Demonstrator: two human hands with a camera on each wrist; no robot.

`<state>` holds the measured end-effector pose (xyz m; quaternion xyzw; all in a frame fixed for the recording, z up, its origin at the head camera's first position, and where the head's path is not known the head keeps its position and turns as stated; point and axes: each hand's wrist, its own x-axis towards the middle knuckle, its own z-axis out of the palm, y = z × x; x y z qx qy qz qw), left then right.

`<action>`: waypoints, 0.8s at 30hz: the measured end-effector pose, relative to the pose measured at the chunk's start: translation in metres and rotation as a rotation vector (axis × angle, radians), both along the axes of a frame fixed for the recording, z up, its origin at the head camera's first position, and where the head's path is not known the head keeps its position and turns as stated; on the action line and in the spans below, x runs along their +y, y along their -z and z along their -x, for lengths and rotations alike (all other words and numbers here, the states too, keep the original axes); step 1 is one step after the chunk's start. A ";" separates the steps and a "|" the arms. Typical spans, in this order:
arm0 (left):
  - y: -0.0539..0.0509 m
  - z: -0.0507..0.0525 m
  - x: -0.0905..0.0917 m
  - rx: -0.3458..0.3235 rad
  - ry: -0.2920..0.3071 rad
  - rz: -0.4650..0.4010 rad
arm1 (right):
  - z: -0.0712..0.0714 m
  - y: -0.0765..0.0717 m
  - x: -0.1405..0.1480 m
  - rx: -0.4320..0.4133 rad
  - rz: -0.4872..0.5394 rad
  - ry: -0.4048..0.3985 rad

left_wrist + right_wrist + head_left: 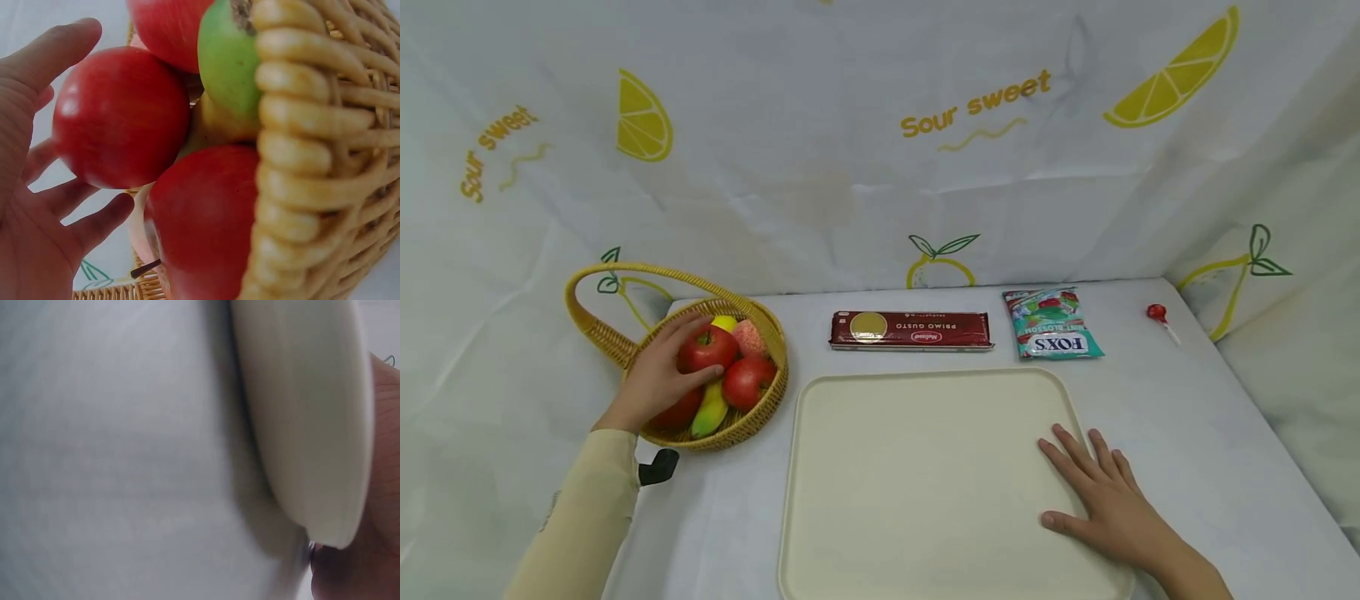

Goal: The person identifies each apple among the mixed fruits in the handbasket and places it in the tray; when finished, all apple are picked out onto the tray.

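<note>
My left hand (662,367) reaches over the wicker basket (778,392), its fingers spread around a red apple (708,348) on top of the fruit. In the left wrist view, the thumb stands off this apple (122,119) and several fingers pass behind it; whether they touch it is hard to see. Beside it lie another red apple (748,383), a yellow-green banana (710,412) and a pinkish peach-like fruit (749,339). With fingers spread, my right hand (1105,500) rests on the right edge of a cream tray (925,483).
Behind the tray lies a dark red Primo Gusto packet (917,331). To its right are a Fox's candy bag (1052,323) and a red lollipop (1157,314). The basket's tall handle (602,333) arches up at the left. A printed curtain hangs behind the white table.
</note>
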<state>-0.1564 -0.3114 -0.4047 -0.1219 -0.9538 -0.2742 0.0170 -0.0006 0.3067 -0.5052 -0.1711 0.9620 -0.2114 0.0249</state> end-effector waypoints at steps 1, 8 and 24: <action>0.000 0.001 0.000 -0.007 -0.001 0.006 | 0.000 0.000 0.000 -0.002 0.002 0.000; 0.004 0.004 -0.001 -0.034 0.008 0.045 | -0.001 0.002 0.001 -0.010 0.012 -0.001; -0.008 -0.003 0.000 0.127 -0.043 -0.038 | 0.000 0.000 0.001 -0.031 0.013 0.015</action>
